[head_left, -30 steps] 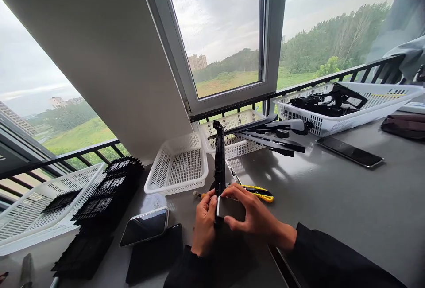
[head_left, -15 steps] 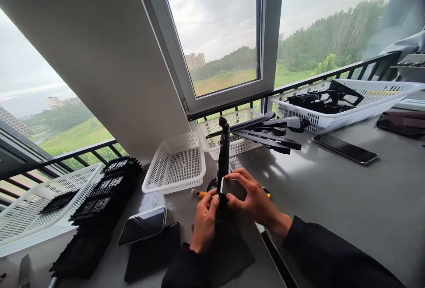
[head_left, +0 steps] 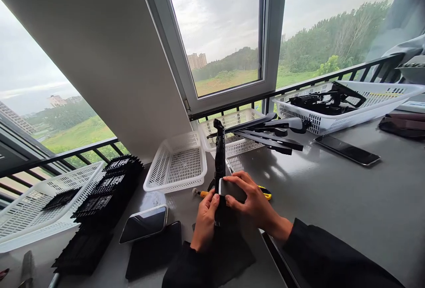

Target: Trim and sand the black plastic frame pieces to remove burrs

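Note:
My left hand [head_left: 204, 223] grips the lower part of a tall black plastic arm [head_left: 219, 155] that stands upright on the grey table [head_left: 332, 195]. My right hand [head_left: 254, 204] pinches a small flat grey panel [head_left: 230, 189] against the side of that arm, fingers curled over its top edge. A yellow utility knife [head_left: 265, 192] lies just behind my right hand, mostly hidden. A dark mat [head_left: 232, 257] lies under my wrists.
Two white mesh baskets [head_left: 177, 164] sit behind the arm; one holds long black parts [head_left: 268, 135]. A larger basket [head_left: 352, 104] of black parts stands far right, a phone [head_left: 347, 150] before it. Left: stacked black trays [head_left: 106, 190], another basket [head_left: 36, 208], a second phone [head_left: 144, 224].
The black arm tilted slightly right half a second ago and now stands straight again. My right hand with the grey panel has risen a little along it; my left hand keeps its grip.

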Demonstrator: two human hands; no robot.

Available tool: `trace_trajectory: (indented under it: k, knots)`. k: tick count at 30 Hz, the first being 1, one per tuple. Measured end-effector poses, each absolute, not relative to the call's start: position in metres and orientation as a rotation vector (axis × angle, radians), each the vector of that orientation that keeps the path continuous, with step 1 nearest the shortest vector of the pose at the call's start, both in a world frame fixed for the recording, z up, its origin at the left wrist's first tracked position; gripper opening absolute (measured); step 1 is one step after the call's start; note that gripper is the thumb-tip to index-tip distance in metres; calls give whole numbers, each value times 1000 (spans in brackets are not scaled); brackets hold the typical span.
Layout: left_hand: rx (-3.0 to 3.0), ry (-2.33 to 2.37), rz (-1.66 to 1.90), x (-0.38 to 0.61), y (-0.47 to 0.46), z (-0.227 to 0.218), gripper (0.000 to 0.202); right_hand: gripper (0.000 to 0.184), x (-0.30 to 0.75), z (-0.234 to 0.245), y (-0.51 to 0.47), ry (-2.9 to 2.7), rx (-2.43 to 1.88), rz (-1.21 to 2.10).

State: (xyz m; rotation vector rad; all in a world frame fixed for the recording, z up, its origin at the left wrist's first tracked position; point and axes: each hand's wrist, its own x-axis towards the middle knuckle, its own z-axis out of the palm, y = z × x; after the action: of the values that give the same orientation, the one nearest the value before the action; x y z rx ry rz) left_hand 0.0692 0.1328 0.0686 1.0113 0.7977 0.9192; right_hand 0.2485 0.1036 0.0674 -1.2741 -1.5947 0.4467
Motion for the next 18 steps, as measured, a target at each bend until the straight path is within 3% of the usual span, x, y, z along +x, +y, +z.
trace_trajectory:
  k: [18]
  knots:
    - [1231, 872, 907, 68, 135, 65, 60, 40, 248, 65, 105, -1627, -1317, 360]
